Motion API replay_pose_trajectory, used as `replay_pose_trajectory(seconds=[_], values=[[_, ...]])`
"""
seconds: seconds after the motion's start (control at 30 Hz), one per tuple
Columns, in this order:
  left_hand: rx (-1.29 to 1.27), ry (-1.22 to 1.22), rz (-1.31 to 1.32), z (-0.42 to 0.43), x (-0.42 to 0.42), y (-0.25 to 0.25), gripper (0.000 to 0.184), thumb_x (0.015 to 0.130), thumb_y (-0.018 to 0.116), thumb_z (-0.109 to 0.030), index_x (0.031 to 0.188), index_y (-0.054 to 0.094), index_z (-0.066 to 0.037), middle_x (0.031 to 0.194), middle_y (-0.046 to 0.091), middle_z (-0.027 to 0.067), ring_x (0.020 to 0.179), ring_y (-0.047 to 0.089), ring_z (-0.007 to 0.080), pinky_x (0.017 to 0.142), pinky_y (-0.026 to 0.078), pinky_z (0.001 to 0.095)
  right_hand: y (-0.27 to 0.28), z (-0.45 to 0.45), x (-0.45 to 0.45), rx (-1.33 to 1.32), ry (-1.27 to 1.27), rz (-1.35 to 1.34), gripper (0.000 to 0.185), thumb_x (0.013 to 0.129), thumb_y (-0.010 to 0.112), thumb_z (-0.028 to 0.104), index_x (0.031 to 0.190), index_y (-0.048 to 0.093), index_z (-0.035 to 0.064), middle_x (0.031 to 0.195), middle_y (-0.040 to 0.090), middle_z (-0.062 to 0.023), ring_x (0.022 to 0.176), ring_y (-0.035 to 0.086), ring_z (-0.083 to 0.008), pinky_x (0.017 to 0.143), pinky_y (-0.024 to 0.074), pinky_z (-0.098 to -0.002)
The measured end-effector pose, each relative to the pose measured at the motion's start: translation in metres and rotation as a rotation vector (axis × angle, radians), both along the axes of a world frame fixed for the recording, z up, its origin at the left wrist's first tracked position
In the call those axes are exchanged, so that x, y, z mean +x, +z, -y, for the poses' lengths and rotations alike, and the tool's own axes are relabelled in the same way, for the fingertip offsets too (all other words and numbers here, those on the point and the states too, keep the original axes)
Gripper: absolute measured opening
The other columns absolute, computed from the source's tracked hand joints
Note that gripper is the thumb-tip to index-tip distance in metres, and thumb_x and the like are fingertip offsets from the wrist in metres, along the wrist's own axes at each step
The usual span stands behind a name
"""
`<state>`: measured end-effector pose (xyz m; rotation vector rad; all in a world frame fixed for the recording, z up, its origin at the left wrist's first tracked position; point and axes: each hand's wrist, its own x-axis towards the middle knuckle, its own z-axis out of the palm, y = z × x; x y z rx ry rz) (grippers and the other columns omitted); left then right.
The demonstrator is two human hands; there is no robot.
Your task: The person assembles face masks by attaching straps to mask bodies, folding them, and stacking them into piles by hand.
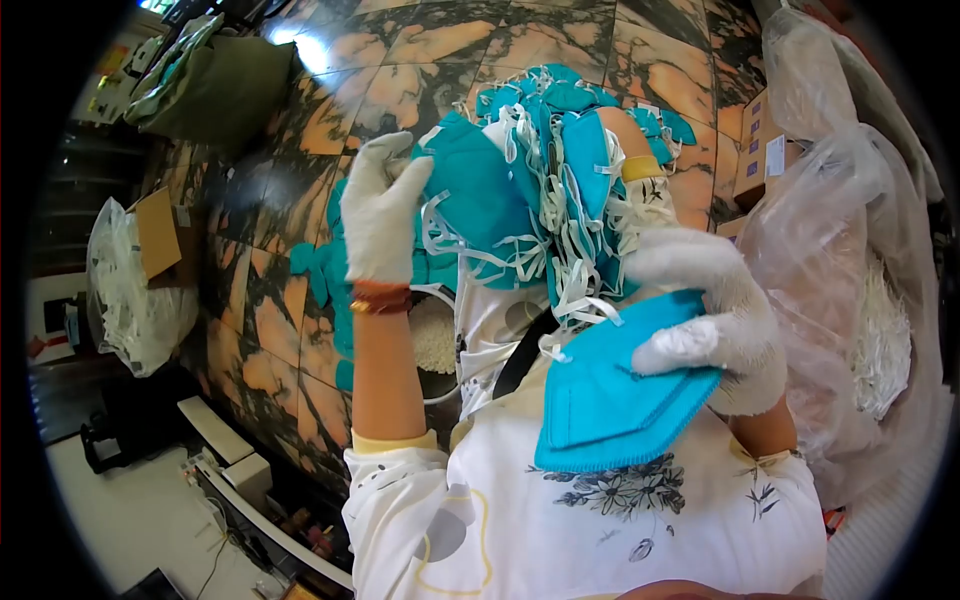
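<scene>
Both hands wear white knit gloves. My right hand (pixel 725 315) grips a teal folded face mask (pixel 625 385) at its right side, thumb on the near face and fingers behind. White straps hang from the mask's upper left corner. My left hand (pixel 385 205) is raised on the left, its thumb and index finger apart, with nothing visible between them. Its thumb is at the edge of another teal mask (pixel 475 190) in the heap on my lap. From that heap hangs a tangle of white elastic straps (pixel 570 225).
More teal masks (pixel 320 270) lie on the marble floor (pixel 430 45) beyond my lap. A bowl of white bits (pixel 433 335) is beside my left forearm. Clear plastic bags (pixel 830 200) and a cardboard box (pixel 765 150) stand right; an opened box (pixel 160 235) and olive sack (pixel 225 85) stand left.
</scene>
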<state>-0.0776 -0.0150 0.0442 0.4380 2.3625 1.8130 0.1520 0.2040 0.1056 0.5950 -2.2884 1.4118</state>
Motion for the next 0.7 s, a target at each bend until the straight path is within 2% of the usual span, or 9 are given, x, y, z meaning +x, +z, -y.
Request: replay_pose_trajectory(seconds=[0.07,0.17,0.2,0.27,0.37,0.43,0.53,0.63,0.7], values=[[0.471,-0.153,0.287,0.009,0.005,0.013,0.036,0.096,0.06,-0.01,0.13,0.056,0.002,0.109,0.062,0.0116,0.089,0.061,0.0104,0.066,0.053,0.0245,-0.004,-0.004,-0.006,0.009,-0.048,-0.003,0.031,0.066,0.085,0.017,0.094,0.073,0.018,0.138,0.052,-0.024,0.13,0.05,-0.0422,0.106,0.0404,-0.05],[1.036,-0.536,0.823,0.014,0.016,0.024,0.034,0.101,0.051,-0.005,0.133,0.051,0.006,0.116,0.059,0.0112,0.089,0.061,0.0122,0.068,0.056,0.0215,-0.015,-0.001,-0.018,0.022,-0.22,-0.049,0.028,0.062,0.086,0.007,0.085,0.074,0.0171,0.15,0.045,-0.0208,0.143,0.037,-0.0431,0.116,0.0307,-0.0491],[0.643,-0.376,0.566,0.004,0.034,0.038,0.039,0.101,0.052,-0.01,0.137,0.047,0.005,0.122,0.058,0.0163,0.09,0.063,0.0159,0.06,0.055,0.0172,-0.014,-0.001,-0.025,0.039,-0.236,-0.074,0.029,0.062,0.086,0.006,0.085,0.074,0.0171,0.15,0.045,-0.0206,0.143,0.036,-0.0432,0.116,0.03,-0.0493],[0.611,-0.468,0.721,-0.007,0.048,0.037,0.045,0.099,0.058,-0.016,0.137,0.047,0.004,0.128,0.057,0.0183,0.096,0.063,0.0185,0.075,0.058,0.0229,-0.012,0.001,-0.034,0.07,-0.278,-0.116,0.03,0.062,0.086,0.005,0.086,0.074,0.0173,0.15,0.045,-0.0201,0.144,0.034,-0.0435,0.117,0.0286,-0.0497],[0.609,-0.576,0.804,-0.022,0.068,0.026,0.051,0.096,0.061,-0.024,0.137,0.049,0.004,0.133,0.057,0.0155,0.113,0.059,0.0182,0.101,0.048,0.0347,-0.004,-0.007,-0.048,0.082,-0.181,-0.125,0.027,0.065,0.083,0.004,0.088,0.071,0.0116,0.14,0.053,-0.0204,0.127,0.051,-0.0394,0.109,0.0387,-0.0455],[0.346,-0.731,0.476,-0.02,0.064,0.011,0.045,0.096,0.062,-0.022,0.133,0.054,0.002,0.126,0.062,0.013,0.107,0.062,0.0169,0.089,0.053,0.0296,-0.007,-0.012,-0.049,0.031,-0.105,-0.015,0.027,0.07,0.079,0.001,0.092,0.066,0.0062,0.122,0.063,-0.0174,0.102,0.063,-0.0333,0.095,0.0483,-0.0386],[0.056,-0.486,0.412,-0.017,0.057,0.018,0.037,0.101,0.054,-0.027,0.128,0.06,-0.002,0.118,0.064,0.0099,0.097,0.061,0.0182,0.085,0.051,0.0296,-0.013,-0.008,-0.042,-0.163,-0.365,0.17,0.029,0.078,0.074,0.001,0.104,0.063,0.0055,0.104,0.064,-0.0092,0.095,0.063,-0.0223,0.088,0.0506,-0.0326],[0.434,-0.201,0.238,-0.026,0.052,0.024,0.042,0.102,0.052,-0.034,0.129,0.06,-0.003,0.12,0.063,0.0087,0.096,0.059,0.0179,0.089,0.05,0.0325,-0.001,-0.015,-0.042,-0.266,-0.488,0.376,0.035,0.08,0.073,0.005,0.113,0.061,0.0064,0.109,0.062,-0.0074,0.096,0.061,-0.0167,0.089,0.0503,-0.0313],[0.216,-0.28,0.122,-0.038,0.051,0.031,0.036,0.099,0.058,-0.024,0.127,0.058,-0.002,0.119,0.065,0.0089,0.107,0.059,0.0182,0.096,0.048,0.0332,-0.004,-0.012,-0.049,-0.225,-0.48,0.246,0.038,0.08,0.073,0.008,0.116,0.061,0.0062,0.112,0.062,-0.0076,0.096,0.06,-0.0156,0.088,0.0502,-0.0302]])
